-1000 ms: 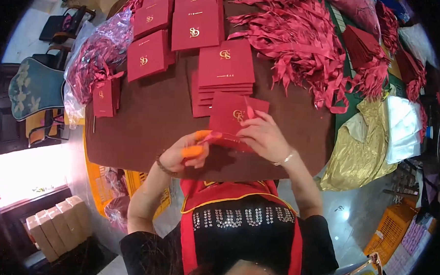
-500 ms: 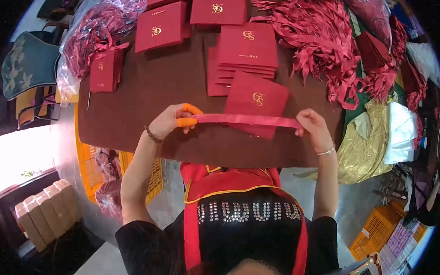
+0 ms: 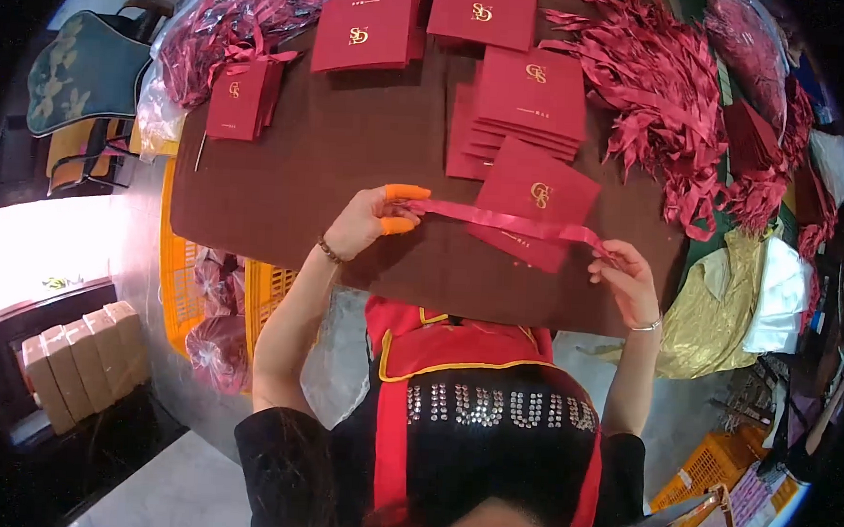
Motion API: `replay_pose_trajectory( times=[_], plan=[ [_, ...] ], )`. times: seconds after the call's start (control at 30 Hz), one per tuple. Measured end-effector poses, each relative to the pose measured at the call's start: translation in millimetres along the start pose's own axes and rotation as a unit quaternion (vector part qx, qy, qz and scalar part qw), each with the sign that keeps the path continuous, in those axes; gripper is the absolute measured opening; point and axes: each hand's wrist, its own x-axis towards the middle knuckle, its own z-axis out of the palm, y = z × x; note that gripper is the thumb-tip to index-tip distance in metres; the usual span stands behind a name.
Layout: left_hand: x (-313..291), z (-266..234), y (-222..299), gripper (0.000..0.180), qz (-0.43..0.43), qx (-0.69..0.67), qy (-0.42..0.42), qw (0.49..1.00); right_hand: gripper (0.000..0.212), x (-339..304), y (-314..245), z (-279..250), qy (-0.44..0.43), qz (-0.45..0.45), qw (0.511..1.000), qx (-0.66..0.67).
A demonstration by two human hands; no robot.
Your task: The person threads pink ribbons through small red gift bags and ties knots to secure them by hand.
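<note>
A pink-red satin ribbon (image 3: 510, 220) stretches between my two hands, held just above a dark red square paper piece with a gold emblem (image 3: 562, 190), perhaps a flat bag. My left hand (image 3: 372, 226), with orange finger covers on the thumb and a finger, pinches the ribbon's left end. The other end is gripped between the thumb and fingers of my right hand (image 3: 626, 280), lower and nearer to me. Behind the paper piece lies a stack of similar red pieces (image 3: 533, 85).
More red stacks (image 3: 361, 35) stand farther back on the brown table (image 3: 352, 133). A heap of red ribbons (image 3: 660, 104) covers the far right. Small red bags (image 3: 241, 100) and a thin metallic stick (image 3: 201, 150) lie at left. Gold sheeting (image 3: 712, 319) hangs by the right edge.
The view has shifted, so the table's things appear farther right. The ribbon, level before, now slopes down to the right, with my right hand lower than my left.
</note>
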Motion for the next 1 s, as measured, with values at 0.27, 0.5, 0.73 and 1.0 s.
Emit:
replay_pose_trajectory(
  times=[0.27, 0.5, 0.73, 1.0],
  plan=[
    [-1.8, -0.2, 1.3, 0.022, -0.008, 0.038, 0.137, 0.990, 0.035, 0.1, -3.5, 14.9, 0.012, 0.000, 1.000, -0.017],
    [-0.7, -14.2, -13.5, 0.026, 0.002, 0.023, 0.138, 0.990, 0.036, -5.8, -2.1, 22.4, -0.017, -0.031, 0.997, -0.066],
    [-3.9, -9.9, -1.0, 0.024, 0.014, 0.111, 0.185, 0.976, 0.029, -7.3, 4.1, 19.4, 0.020, -0.034, 0.991, -0.129],
    [-5.9, -17.7, -9.5, 0.018, 0.003, 0.053, 0.181, 0.982, 0.019, -6.9, 10.1, 17.2, 0.065, 0.013, 0.998, 0.013]
  ],
)
